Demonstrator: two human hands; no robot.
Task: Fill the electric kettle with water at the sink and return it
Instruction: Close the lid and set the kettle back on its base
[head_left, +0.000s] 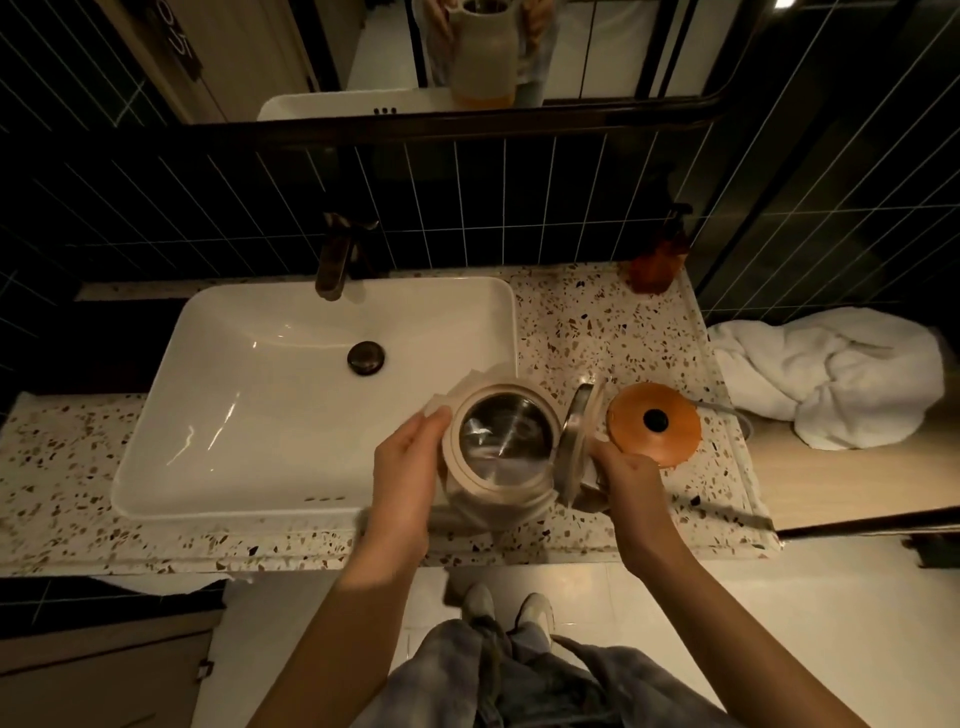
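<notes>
The cream electric kettle (496, 491) is held in both hands above the counter, over the sink's right front corner. Its hinged lid (578, 415) stands open to the right, and the shiny steel inside shows. I cannot tell whether there is water in it. My left hand (410, 467) presses against the kettle's left side. My right hand (626, 475) grips the handle on the right, which it mostly hides. The orange round base (670, 441), with a black connector in its middle, lies on the counter just right of the kettle. The white sink (270, 405) is to the left, with the dark faucet (335, 260) behind it.
The speckled terrazzo counter (597, 332) runs around the sink. An amber pump bottle (657, 265) stands at the back right. A crumpled white towel (831, 374) lies on a wooden surface to the right. A mirror (597, 47) hangs above the dark tiled wall.
</notes>
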